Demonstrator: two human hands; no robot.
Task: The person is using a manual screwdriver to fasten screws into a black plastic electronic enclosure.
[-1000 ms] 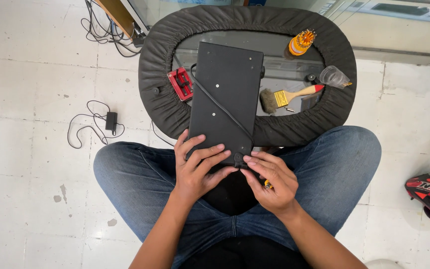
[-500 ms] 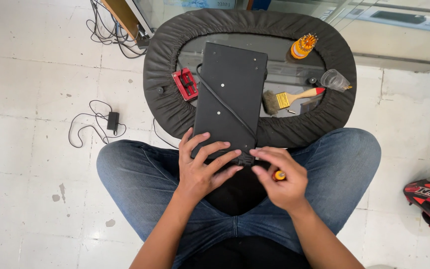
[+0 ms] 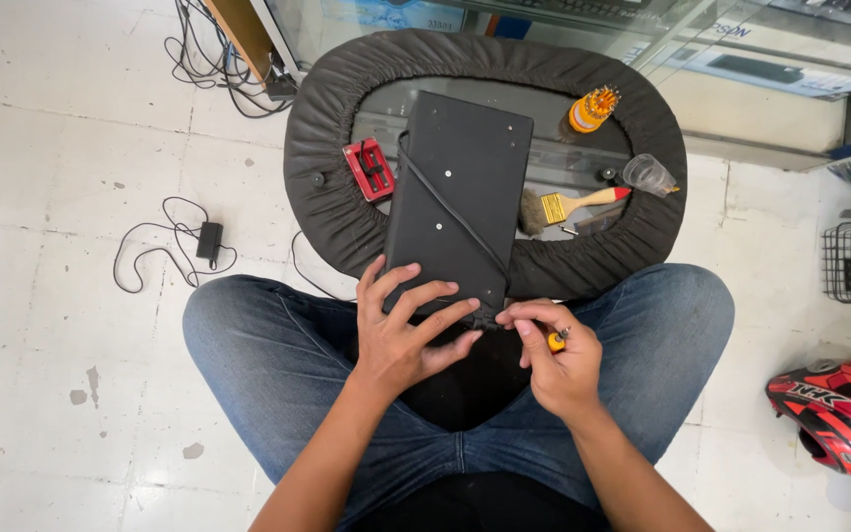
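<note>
Since a moment ago, your right hand (image 3: 556, 357) has slid down off the black panel (image 3: 457, 202), fingers pinched shut around a small orange-tipped screwdriver (image 3: 556, 341). Your left hand (image 3: 408, 330) lies spread, gripping nothing, on the panel's near edge, overhanging the padded table (image 3: 337, 158).
</note>
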